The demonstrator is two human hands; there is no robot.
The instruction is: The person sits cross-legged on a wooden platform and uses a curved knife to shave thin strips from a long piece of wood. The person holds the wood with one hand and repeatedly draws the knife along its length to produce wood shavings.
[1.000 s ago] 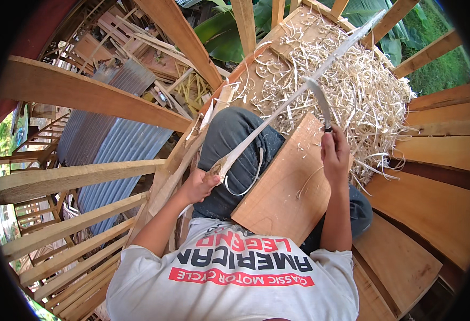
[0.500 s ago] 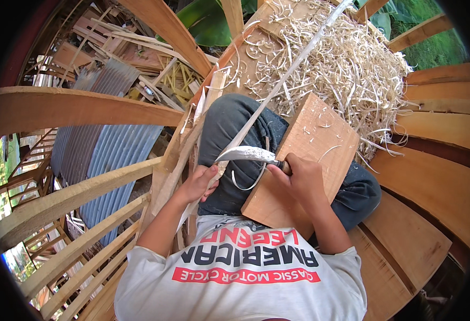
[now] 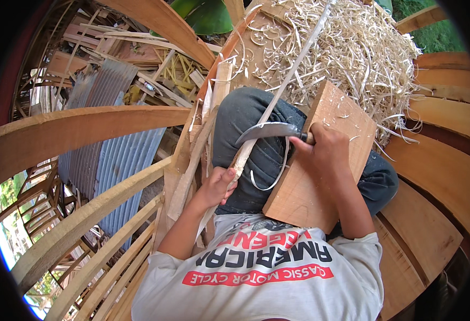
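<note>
My left hand (image 3: 218,187) is closed around the near end of a long thin wooden stick (image 3: 287,80), which slants away over my knee toward the far right. In my right hand (image 3: 328,148) is a curved knife (image 3: 270,130), gripped by its short dark handle. Its hooked blade lies across the stick a little beyond my left hand, tip pointing left. Below the blade hangs a thin curled shaving (image 3: 267,187). A thick wooden block (image 3: 326,155) rests tilted on my lap under my right forearm.
A large heap of pale shavings (image 3: 352,59) covers the boards ahead. Curved planks (image 3: 433,166) rise at the right, and wooden ribs (image 3: 90,131) cross the left side. Beyond them lie corrugated metal sheets (image 3: 125,171) and scrap wood. Narrow wood strips (image 3: 192,160) lie beside my left knee.
The knife blade has moved up the stick, farther from my left hand. Both hands keep their grips. The whole view has shifted slightly.
</note>
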